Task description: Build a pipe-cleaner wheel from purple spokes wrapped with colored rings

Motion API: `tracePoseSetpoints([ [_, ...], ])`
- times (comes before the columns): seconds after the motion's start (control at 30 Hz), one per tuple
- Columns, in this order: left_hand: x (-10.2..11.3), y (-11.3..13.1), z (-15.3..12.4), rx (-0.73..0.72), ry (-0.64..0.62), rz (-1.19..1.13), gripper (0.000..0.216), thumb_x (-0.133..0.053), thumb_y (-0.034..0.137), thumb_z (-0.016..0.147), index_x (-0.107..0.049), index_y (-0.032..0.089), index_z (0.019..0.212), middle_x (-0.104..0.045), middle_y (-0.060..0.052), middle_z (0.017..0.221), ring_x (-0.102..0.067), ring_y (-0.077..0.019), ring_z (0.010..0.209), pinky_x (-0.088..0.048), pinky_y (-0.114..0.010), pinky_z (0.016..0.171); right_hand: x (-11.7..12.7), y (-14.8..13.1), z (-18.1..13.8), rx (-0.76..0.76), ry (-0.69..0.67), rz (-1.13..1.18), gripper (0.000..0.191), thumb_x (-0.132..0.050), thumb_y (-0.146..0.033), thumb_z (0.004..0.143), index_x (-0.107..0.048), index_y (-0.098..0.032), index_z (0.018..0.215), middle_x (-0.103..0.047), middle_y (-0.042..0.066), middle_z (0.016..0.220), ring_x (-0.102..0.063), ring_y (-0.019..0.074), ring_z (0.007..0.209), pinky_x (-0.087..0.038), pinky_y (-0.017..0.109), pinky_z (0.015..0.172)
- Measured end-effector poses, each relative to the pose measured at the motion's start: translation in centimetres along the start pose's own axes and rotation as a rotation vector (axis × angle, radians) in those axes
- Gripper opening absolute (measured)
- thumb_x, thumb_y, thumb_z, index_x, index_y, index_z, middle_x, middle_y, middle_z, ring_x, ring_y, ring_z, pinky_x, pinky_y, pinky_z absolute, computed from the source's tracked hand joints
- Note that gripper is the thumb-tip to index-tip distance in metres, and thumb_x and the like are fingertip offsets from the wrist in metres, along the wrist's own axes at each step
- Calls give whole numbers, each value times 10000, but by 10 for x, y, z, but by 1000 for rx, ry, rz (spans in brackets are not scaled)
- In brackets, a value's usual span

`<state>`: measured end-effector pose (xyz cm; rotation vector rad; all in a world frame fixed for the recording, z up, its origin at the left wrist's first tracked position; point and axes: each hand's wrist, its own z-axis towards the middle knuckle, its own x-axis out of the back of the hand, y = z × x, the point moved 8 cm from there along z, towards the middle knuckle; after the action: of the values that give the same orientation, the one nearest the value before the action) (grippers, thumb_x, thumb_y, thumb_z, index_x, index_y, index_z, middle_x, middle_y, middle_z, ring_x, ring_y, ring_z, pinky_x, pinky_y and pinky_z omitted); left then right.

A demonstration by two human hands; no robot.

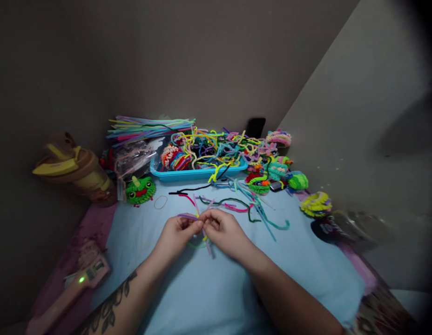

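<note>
My left hand (177, 234) and my right hand (226, 231) meet at the middle of the light blue cloth (209, 284). Both pinch a small bundle of pipe cleaners (197, 218), purple, pink and yellow, with a green loop hanging beneath. Fingertips of the two hands touch. Loose pipe cleaners (237, 202) in green, pink, blue and black lie just beyond my hands.
A blue tray (198, 174) heaped with pipe cleaners stands at the back, straight ones bundled behind it. A green toy figure (140, 189), a rubber band (160, 202), finished coloured pieces (296, 180), a brown-yellow bottle (76, 172), a pink glue gun (72, 288) and a dark lid (327, 228) surround the cloth.
</note>
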<state>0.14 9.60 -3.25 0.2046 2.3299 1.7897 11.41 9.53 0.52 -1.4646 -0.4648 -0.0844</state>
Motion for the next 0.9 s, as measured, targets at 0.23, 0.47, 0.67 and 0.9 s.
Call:
tracePoseSetpoints([
  [0.23, -3, 3, -1, -6, -16, 50, 310, -676, 397, 668, -710, 93, 714, -695, -72, 645, -561, -140, 555, -419, -242, 557, 3, -4, -2, 70, -6, -119, 179, -503, -96, 755, -628, -199, 833, -614, -13, 716, -539, 119, 641, -399, 207, 572],
  [0.47, 2, 4, -3, -25, 61, 187, 290, -658, 387, 667, -700, 100, 687, -648, -41, 573, -525, -128, 524, -380, -228, 523, 2, -6, -5, 85, -55, -203, 187, -484, -90, 776, -579, -212, 881, -593, -23, 714, -530, 121, 636, -379, 209, 568],
  [0.67, 4, 2, -2, -18, 77, 124, 260, -682, 372, 648, -674, 115, 621, -604, -9, 517, -481, -104, 483, -346, -216, 492, 2, -7, -6, 77, -51, -192, 191, -480, -101, 783, -540, -221, 920, -578, -28, 716, -536, 129, 653, -381, 219, 581],
  [0.9, 30, 9, -3, -38, 330, -110, 274, -707, 383, 640, -658, 114, 654, -617, -13, 570, -501, -103, 515, -359, -209, 506, 16, -24, -11, 149, 170, -195, 84, -532, -126, 772, -550, -206, 789, -586, -2, 769, -528, 144, 716, -389, 244, 637],
])
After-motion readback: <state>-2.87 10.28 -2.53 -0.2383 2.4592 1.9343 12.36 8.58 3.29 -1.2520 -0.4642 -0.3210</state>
